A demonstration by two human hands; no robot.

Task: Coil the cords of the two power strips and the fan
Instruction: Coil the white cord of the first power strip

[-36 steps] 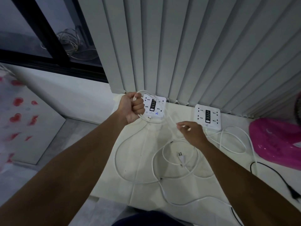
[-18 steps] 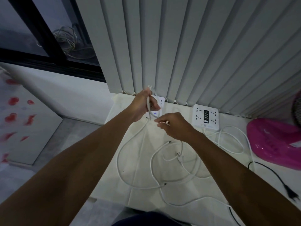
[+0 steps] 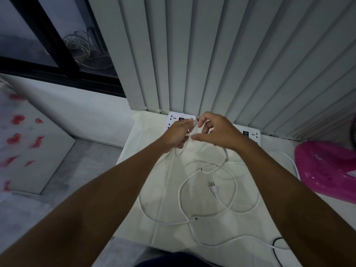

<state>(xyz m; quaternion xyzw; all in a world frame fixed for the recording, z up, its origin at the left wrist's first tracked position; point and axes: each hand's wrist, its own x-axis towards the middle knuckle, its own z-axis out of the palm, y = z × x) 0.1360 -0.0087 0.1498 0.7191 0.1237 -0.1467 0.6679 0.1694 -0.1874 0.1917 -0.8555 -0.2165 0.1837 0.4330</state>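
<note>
I see 2 hands meet above the table [image 3: 154, 189].
Left hand [image 3: 176, 134] grips the white cord [image 3: 227, 207]; right hand [image 3: 217, 132] pinches it.

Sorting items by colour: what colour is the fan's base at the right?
Glossy bright pink fan base, seen in the head view.

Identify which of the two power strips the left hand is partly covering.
The power strip on the left, by the table's far-left corner; the left hand overlaps it, while the right power strip sits beyond the right hand.
</note>
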